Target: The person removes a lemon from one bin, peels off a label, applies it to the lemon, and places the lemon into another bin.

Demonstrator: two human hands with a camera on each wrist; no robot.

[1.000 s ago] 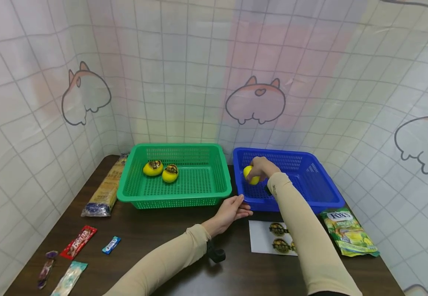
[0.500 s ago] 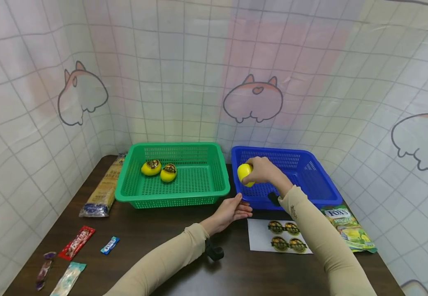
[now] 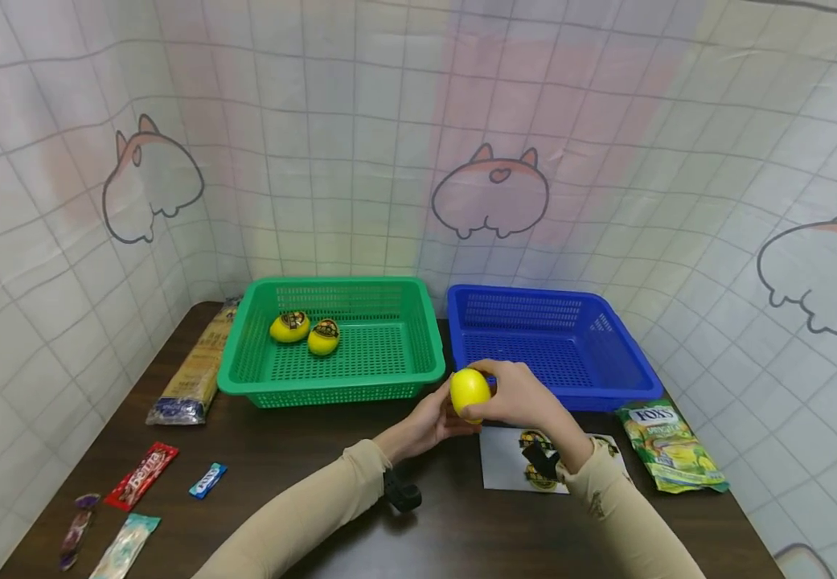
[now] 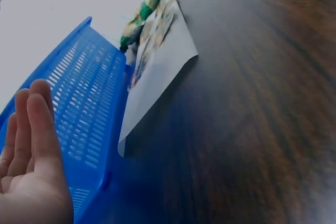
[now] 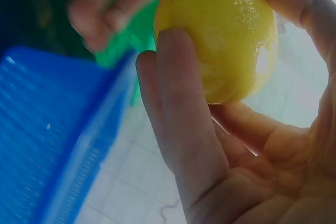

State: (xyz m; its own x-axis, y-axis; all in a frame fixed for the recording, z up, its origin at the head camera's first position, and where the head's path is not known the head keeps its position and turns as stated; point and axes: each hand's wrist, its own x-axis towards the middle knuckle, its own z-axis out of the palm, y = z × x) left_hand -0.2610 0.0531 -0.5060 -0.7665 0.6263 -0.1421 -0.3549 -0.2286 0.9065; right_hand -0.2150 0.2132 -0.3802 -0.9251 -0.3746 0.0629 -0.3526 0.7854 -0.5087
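My right hand [image 3: 523,396] pinches a yellow lemon [image 3: 469,392] between thumb and fingers, just in front of the blue basket. No sticker shows on the lemon's visible side in the right wrist view. Close beside the lemon is my left hand [image 3: 424,425], palm turned up and fingers extended; straight fingers [image 4: 43,124] also appear in the left wrist view. A white sheet [image 3: 499,466] bearing round black-and-gold stickers lies below the right forearm, which partly covers it. Two lemons with such stickers, one at the left [image 3: 289,327] and one beside it [image 3: 324,338], rest in the green basket [image 3: 346,381].
The blue basket [image 3: 617,394] stands at the back right, a green FOX'S candy bag [image 3: 671,450] at its front right corner. Left of the green basket lies a long brown package [image 3: 194,366]. Several wrapped snacks, including a red bar [image 3: 143,476], lie at the front left.
My right hand has lifted the lemon out of the blue basket and brought it toward me, over to the left hand. The left hand has left the basket's rim and turned up beside the lemon.
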